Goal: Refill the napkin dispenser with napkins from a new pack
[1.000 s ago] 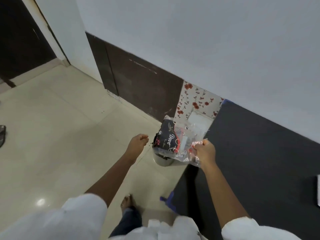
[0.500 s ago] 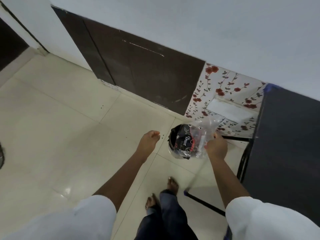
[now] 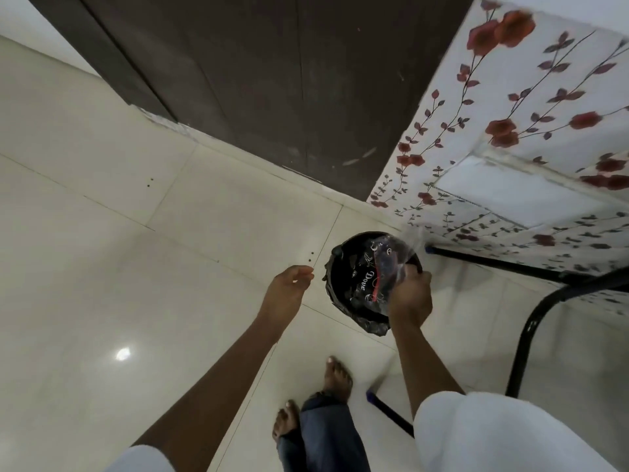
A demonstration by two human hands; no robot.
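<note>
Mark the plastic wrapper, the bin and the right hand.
plastic wrapper (image 3: 369, 284): head view, on the clear film by the printed lettering.
bin (image 3: 335, 267): head view, on the black-lined left rim.
right hand (image 3: 410, 296): head view, on the back of the hand.

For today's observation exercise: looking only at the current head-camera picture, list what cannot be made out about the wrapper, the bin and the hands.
1. Bin contents: hidden by the clear plastic wrapper held over its mouth.
2. Right hand fingertips: seen from the back, so its grip is unclear.
3. Left hand: curled; whether it holds anything is too small to tell.
4. Napkins and dispenser: outside the frame.
</note>
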